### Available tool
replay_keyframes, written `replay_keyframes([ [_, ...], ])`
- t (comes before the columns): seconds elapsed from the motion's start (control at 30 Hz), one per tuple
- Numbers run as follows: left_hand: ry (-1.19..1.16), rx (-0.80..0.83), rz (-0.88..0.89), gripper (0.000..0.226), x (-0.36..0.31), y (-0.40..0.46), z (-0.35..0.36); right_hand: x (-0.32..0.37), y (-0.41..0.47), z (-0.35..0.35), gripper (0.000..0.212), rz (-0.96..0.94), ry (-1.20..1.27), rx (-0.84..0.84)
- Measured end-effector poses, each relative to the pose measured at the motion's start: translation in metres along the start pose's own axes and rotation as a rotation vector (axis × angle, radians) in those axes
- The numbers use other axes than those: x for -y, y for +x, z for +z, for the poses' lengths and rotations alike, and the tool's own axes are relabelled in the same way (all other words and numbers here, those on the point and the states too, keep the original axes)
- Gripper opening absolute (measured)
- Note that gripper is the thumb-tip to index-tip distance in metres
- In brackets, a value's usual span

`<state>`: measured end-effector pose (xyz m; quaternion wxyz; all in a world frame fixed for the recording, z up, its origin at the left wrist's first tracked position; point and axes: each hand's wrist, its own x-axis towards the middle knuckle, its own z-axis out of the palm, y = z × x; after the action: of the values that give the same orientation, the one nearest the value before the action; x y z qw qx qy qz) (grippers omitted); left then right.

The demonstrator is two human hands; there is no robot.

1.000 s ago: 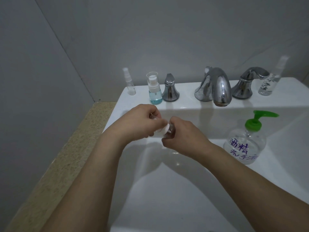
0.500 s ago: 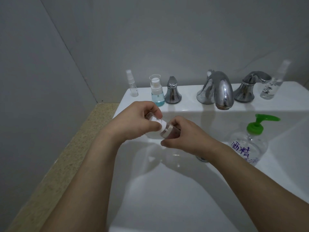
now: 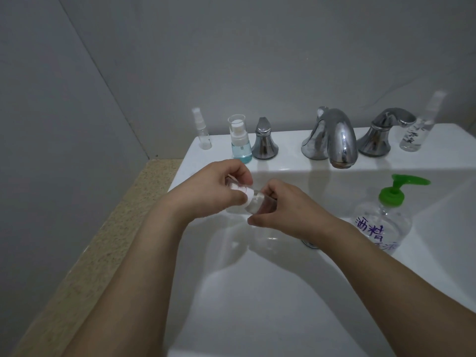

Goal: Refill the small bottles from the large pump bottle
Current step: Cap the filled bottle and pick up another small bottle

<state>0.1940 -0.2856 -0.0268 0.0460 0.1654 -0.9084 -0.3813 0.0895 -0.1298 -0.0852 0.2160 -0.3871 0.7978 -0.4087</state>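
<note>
Over the glossy sink [image 3: 257,292], both hands twist a seemingly clear small bottle [image 3: 257,202].

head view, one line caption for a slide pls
Both hands grip a small bottle over the sink, pump bottle beside.

Person, head view: two forearms, left hand [image 3: 219,188] and right hand [image 3: 286,211]. Both arms bare from wrist to frame edge. Fingernails short where they show. No face or torso in frame.
</note>
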Motion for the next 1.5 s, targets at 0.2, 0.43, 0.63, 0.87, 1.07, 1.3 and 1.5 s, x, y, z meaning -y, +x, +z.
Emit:
replay_keyframes([
  [0.2,-0.016,-0.007,-0.093,0.043,0.001,0.003,0.006,0.000,0.001,-0.002,0.041,0.012,-0.013,-0.011],
  [0.43,-0.035,0.057,0.019,0.012,0.008,0.003,0.002,0.000,0.000,-0.003,0.042,0.027,-0.048,0.015],
  [0.63,-0.146,0.104,-0.092,0.017,0.008,0.003,0.004,0.003,0.000,-0.002,0.042,0.017,-0.064,0.039],
  [0.87,-0.136,0.191,0.009,0.014,0.010,0.000,0.004,0.000,-0.001,-0.002,0.045,0.062,0.000,0.120],
  [1.07,-0.100,0.045,0.004,0.027,0.005,-0.003,0.001,0.005,-0.001,-0.002,0.044,0.038,0.170,0.111],
  [1.3,-0.327,-0.045,-0.014,0.034,-0.004,-0.001,0.006,0.013,-0.001,0.000,0.043,0.043,0.241,-0.038],
  [1.5,-0.305,-0.122,-0.019,0.039,-0.006,-0.007,-0.002,0.015,0.000,0.007,0.065,-0.004,0.119,-0.061],
])
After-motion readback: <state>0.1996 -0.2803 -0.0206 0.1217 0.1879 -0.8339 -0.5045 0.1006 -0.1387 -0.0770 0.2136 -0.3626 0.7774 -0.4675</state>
